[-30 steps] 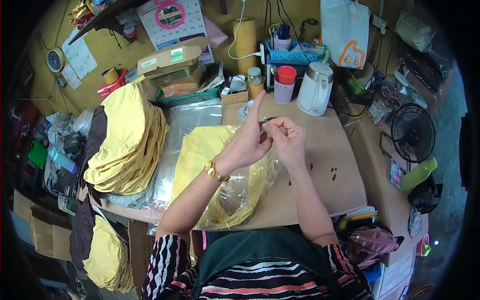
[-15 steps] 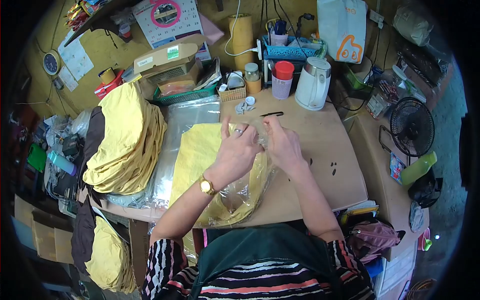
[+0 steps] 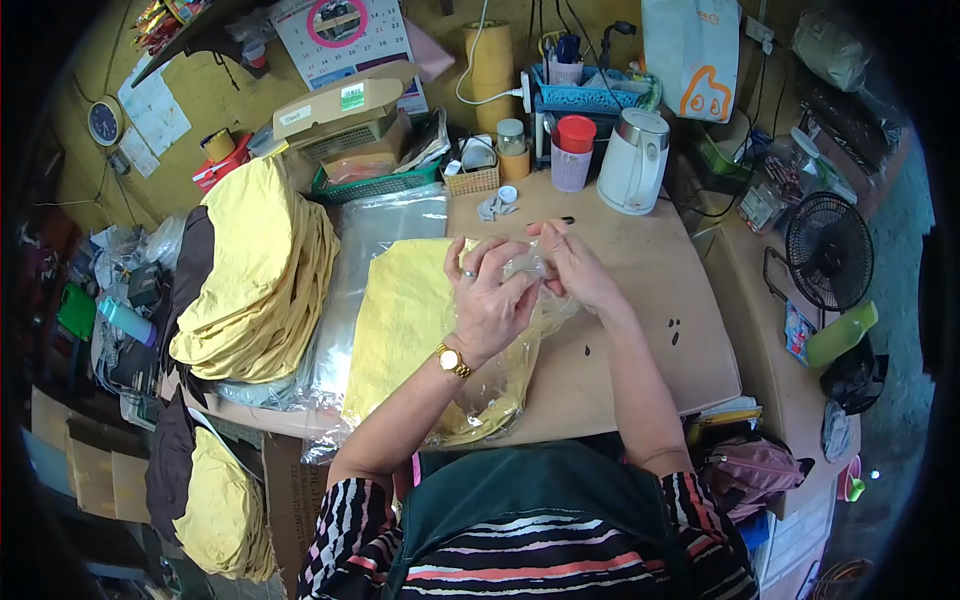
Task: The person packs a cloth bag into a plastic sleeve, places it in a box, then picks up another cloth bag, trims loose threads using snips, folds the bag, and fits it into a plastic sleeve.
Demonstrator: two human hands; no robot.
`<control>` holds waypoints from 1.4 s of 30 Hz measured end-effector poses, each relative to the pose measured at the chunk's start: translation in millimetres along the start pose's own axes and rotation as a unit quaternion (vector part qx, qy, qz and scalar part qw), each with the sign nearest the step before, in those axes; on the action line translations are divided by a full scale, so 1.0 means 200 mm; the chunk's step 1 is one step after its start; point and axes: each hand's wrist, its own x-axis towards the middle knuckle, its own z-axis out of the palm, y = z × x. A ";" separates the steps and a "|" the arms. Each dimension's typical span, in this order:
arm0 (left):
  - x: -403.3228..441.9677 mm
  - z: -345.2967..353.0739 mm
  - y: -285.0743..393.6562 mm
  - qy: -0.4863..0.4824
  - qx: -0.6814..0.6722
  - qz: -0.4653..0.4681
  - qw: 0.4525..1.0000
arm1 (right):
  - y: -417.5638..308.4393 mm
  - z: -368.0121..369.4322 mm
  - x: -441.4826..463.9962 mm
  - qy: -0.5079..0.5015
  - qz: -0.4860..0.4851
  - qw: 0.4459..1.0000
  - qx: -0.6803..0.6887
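A folded piece of yellow fabric (image 3: pixel 400 310) lies on the table in front of me, its right part inside a clear plastic bag (image 3: pixel 492 392). My left hand (image 3: pixel 493 298), with a ring and a gold watch (image 3: pixel 453 360), is closed on the bag's gathered plastic above the fabric's right side. Beside it, my right hand (image 3: pixel 578 272) pinches the same bunched plastic, thumb and fingertips together. The two hands nearly touch. A flat stack of clear plastic bags (image 3: pixel 378 225) lies left of the fabric.
A tall pile of yellow and dark brown fabric (image 3: pixel 255 270) stands at the left. Along the back are a green basket (image 3: pixel 385 185), a lidded jar (image 3: pixel 511 150), a purple cup (image 3: pixel 570 170) and a white kettle (image 3: pixel 634 165). A black fan (image 3: pixel 828 250) stands at the right.
Both hands have moved slightly right and closer together, drawing the plastic into a bunch between them. The pen behind them is now mostly hidden by my right hand.
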 end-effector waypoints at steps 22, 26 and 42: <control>-0.06 -0.10 0.21 -0.082 -0.404 -0.326 0.851 | 0.15 0.24 -0.17 0.195 -0.081 0.935 0.284; -0.19 0.02 0.12 -0.111 -0.336 -0.310 0.882 | 0.30 0.19 -0.14 0.228 -0.198 0.915 0.267; -0.15 0.03 0.05 -0.136 -0.273 -0.317 0.898 | 0.05 0.09 -0.32 0.211 -0.308 0.838 -0.398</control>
